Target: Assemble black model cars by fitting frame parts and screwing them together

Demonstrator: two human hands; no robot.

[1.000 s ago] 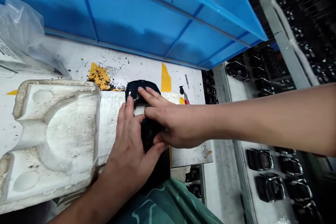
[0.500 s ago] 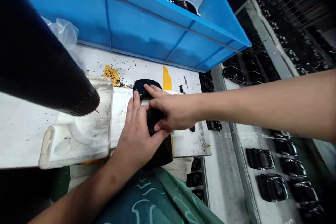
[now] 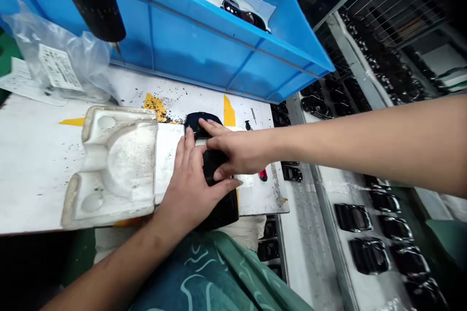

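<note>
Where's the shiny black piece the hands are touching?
In the head view, the shiny black piece is mid-picture, beneath the left hand and right hand, right of the off-white foam block.

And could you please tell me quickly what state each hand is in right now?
Left hand: open, spread against the black part.
Right hand: partly curled over the black part; whether it grips cannot be told.
</note>
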